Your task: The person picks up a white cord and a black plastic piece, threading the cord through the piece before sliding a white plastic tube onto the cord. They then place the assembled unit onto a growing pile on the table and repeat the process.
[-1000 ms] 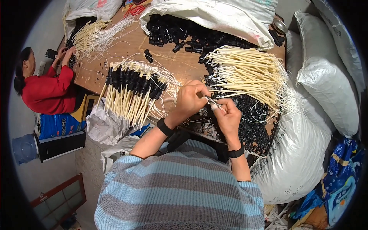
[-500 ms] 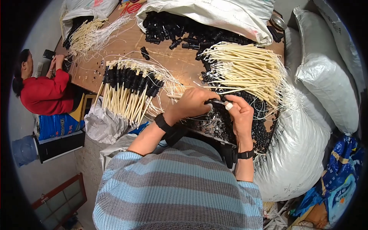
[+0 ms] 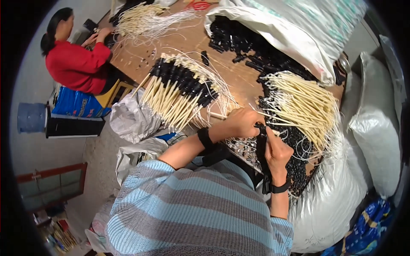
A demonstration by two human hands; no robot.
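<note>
My left hand is closed around a thin cream tube, whose end sticks out on the left side of the fist. Between my two hands sits a small black plastic part, partly hidden by fingers. My right hand pinches at that part from the right, thumb and forefinger pressed together. A bit of white, perhaps finger tape, shows beside its fingers. Left of the hands lies a row of cream tubes with black fittings. To the right is a pile of plain cream tubes with white wires.
Small black pieces cover the table's near right corner. An open white sack spills black fittings at the back. Stuffed sacks stand on the right. Another person in a red top works at the table's far left.
The whole view has swung, so the table and sacks sit further right and the person in red shows higher. My hands stay together at the black part; the right fingers have shifted on it.
</note>
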